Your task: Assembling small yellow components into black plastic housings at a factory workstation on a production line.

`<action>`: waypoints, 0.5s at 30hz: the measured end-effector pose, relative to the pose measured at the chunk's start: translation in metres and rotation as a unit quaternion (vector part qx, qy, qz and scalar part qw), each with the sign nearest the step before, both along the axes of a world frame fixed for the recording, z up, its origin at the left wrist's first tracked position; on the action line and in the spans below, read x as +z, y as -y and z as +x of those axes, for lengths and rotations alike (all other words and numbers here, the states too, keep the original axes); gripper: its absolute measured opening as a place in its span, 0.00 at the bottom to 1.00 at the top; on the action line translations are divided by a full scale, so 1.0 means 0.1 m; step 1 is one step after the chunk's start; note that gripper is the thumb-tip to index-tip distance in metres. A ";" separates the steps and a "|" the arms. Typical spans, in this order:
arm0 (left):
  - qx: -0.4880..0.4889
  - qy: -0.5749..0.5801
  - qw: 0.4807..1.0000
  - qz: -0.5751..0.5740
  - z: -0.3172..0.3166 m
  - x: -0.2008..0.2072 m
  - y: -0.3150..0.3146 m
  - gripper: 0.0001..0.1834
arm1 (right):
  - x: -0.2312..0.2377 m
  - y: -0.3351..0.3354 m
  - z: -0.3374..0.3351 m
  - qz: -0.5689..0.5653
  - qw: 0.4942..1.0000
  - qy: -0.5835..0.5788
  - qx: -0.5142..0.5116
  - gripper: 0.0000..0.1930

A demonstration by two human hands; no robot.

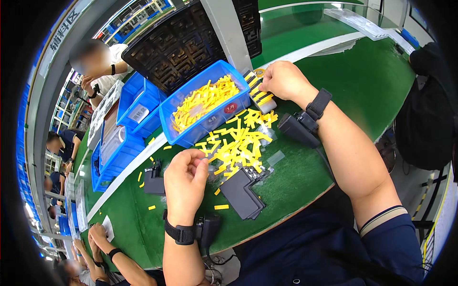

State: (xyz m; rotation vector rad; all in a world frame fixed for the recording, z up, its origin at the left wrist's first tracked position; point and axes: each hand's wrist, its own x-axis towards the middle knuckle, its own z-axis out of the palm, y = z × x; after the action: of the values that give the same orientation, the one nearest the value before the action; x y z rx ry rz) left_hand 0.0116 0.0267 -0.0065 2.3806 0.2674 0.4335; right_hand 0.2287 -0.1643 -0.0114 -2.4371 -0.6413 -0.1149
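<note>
My right hand [286,82] is at the far side of the table, thumb and forefinger pinched at the edge of a block with black and yellow stripes [262,99]. What the fingertips hold is hidden. My left hand [187,176] is closed, thumb against curled fingers, beside a loose heap of small yellow strips [241,145]; anything in it is too small to make out. Flat black L-shaped pieces [240,194] lie stacked just right of this hand. Beyond the heap stands a blue bin [194,136] filled with more yellow strips [206,102].
Another dark piece [153,182] lies left of my left hand. Blue trays [119,151] stand farther left, along a white strip. A black patterned panel [176,43] and a grey post [229,28] rise behind the bin. Co-workers' hands [98,234] are at the lower left.
</note>
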 end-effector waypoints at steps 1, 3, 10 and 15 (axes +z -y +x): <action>0.009 0.012 1.000 -0.020 0.00 0.01 0.00 0.07 | -0.01 0.01 0.01 0.012 1.000 0.020 0.002 0.11; 0.009 0.017 0.999 -0.047 -0.01 0.04 0.02 0.07 | 0.04 -0.02 -0.05 0.063 0.994 0.092 -0.010 0.10; -0.015 0.125 0.973 -0.193 0.01 0.02 0.13 0.09 | 0.23 -0.39 -0.86 0.374 0.856 -0.260 0.244 0.06; -0.039 0.139 0.945 -0.292 0.00 0.03 0.10 0.13 | 0.12 -0.43 -1.00 0.404 0.822 -0.303 0.261 0.06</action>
State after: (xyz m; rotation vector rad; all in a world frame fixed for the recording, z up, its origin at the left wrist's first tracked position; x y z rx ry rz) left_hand 0.0120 0.0166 -0.0033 1.7204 0.1437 0.5562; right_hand 0.1284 -0.1212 0.0006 -1.2965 -0.7322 0.5003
